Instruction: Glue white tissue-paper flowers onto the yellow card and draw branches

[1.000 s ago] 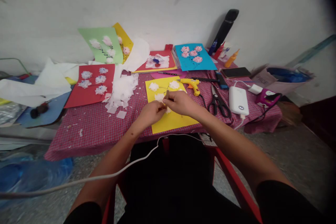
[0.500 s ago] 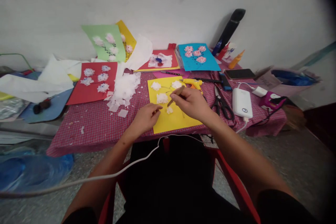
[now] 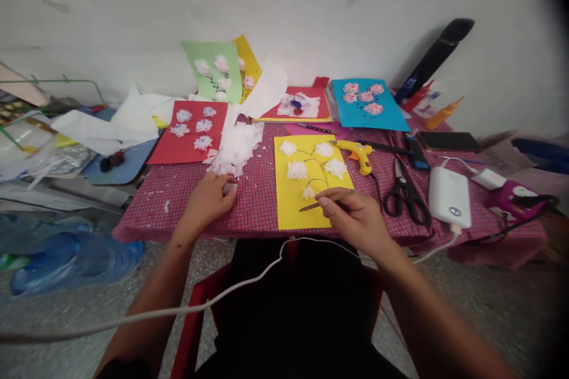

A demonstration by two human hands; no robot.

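Observation:
My right hand (image 3: 358, 222) is closed around a thin brown pointed stick (image 3: 310, 207), its tip over the lower part of a yellow sheet (image 3: 291, 213). Several fluffy white paper flowers (image 3: 297, 170) sit on this sheet along drawn stems. Beside the stick is a smaller white paper tuft (image 3: 309, 192). My left hand (image 3: 208, 198) rests on the checked cloth with its fingers curled and pinched at a white paper square (image 3: 231, 188). Just beyond these fingers lies a heap of white paper pieces (image 3: 237, 145).
A yellow glue gun (image 3: 362, 154), black scissors (image 3: 405, 196) and a white power bank (image 3: 448, 196) lie right of the sheet. Flower cards stand behind, among them a blue one (image 3: 371, 103) and a red one (image 3: 189, 133). A white cable (image 3: 231, 275) crosses before my lap.
My left hand has moved left from the yellow sheet to the paper square. My right hand has drawn back toward me, still with the stick. The view has turned slightly left.

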